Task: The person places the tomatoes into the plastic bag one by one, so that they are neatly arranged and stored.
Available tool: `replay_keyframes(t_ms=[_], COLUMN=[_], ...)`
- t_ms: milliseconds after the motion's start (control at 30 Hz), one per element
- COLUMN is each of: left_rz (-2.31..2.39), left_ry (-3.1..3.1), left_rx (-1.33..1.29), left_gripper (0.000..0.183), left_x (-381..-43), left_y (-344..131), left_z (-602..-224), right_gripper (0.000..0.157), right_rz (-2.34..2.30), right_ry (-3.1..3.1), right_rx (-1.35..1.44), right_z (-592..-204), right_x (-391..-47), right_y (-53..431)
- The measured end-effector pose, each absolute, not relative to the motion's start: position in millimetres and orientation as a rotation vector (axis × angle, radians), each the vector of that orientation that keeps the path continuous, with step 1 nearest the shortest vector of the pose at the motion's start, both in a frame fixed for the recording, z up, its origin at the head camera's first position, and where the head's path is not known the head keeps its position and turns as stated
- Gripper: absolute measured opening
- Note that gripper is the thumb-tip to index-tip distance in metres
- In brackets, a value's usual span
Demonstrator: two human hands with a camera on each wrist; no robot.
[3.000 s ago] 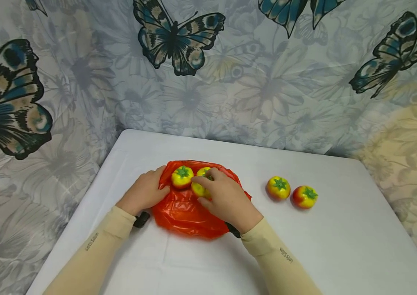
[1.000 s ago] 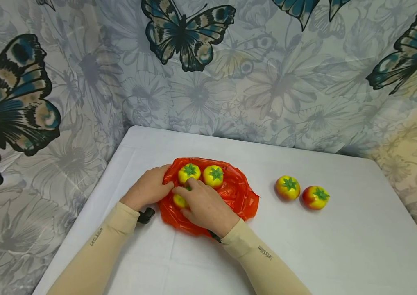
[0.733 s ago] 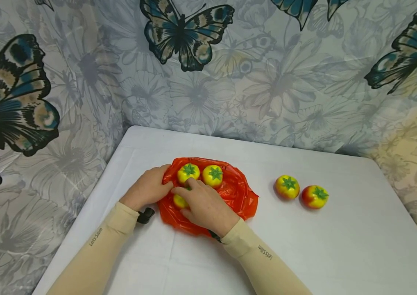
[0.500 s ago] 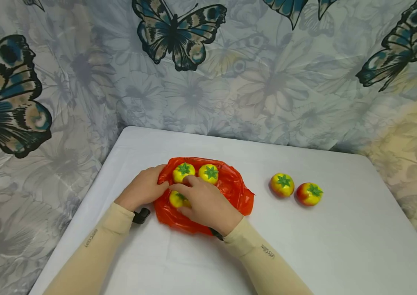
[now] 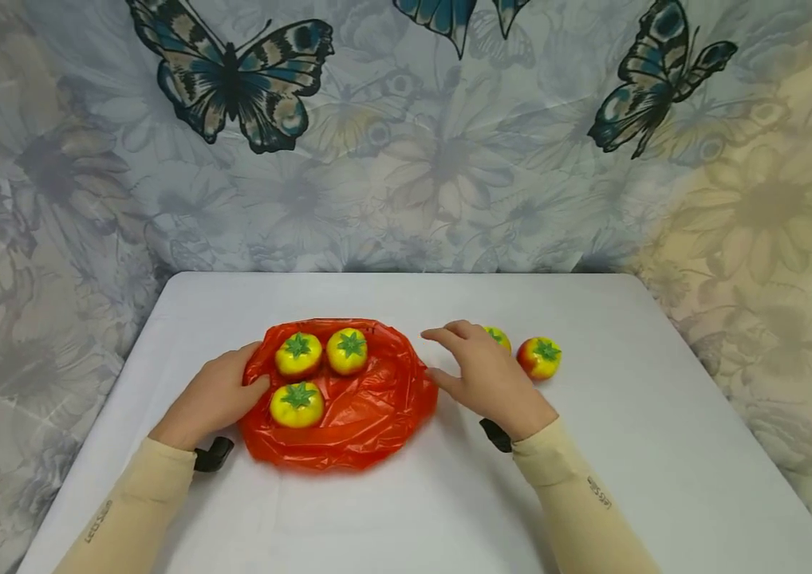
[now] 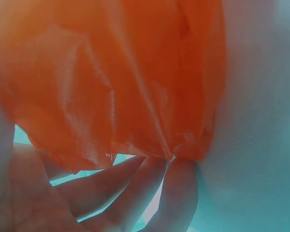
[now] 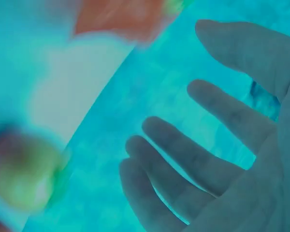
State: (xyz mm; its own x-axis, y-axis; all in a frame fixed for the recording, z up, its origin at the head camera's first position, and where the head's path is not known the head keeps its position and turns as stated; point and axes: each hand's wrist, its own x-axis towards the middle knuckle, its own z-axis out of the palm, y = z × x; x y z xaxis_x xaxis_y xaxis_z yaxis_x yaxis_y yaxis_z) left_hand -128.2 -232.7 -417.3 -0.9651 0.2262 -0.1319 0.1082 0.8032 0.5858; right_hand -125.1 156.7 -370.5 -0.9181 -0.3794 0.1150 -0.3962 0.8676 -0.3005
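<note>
A crumpled red plastic bag [image 5: 370, 399] lies with its mouth open on the white table. Inside, toward its left, sit three yellow-red fruits with green star-shaped caps, one in front [image 5: 297, 405] and two behind [image 5: 298, 355]. My left hand [image 5: 212, 399] holds the bag's left edge, thumb on the inner side; the left wrist view has its fingers [image 6: 181, 186] at the plastic rim. My right hand [image 5: 488, 375], fingers spread and nothing in them, is over the table right of the bag. It partly hides one loose fruit [image 5: 498, 336]; another fruit [image 5: 539, 358] lies beside that one.
The white-covered table [image 5: 664, 478] runs back to a wall of butterfly-and-flower cloth [image 5: 442, 175]. Small black devices are worn at both wrists, one at the left wrist [image 5: 214, 454] and one at the right [image 5: 495, 434].
My right hand has let go of the third fruit at the bag's front left and moved right, toward the two loose fruits. My left hand stays on the bag. The head view has turned right.
</note>
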Motion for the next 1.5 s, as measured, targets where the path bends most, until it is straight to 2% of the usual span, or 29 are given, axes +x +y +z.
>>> replay_keyframes(t_ms=[133,500,767,1500], left_rz=[0.857,0.83,0.829,0.824], left_ry=[2.801,2.792,2.802,2.806], left_rx=[0.249,0.258,0.259,0.248], left_gripper=[0.064,0.065,0.065,0.066], left_x=[-122,-127,-123,-128], left_y=[-239,-229,-232,-231], left_z=[-420,-418,-418,-418], right_gripper=[0.053,0.068,0.076,0.068], right_rz=[0.568,0.629,0.646,0.568], right_ry=[-2.983,-3.099,-3.219,-3.273], right_rx=[0.485,0.173,0.072,0.068], right_z=[-377,-374,-385,-386], right_x=[-127,-138,-145,-147], right_y=[194,285,295,297])
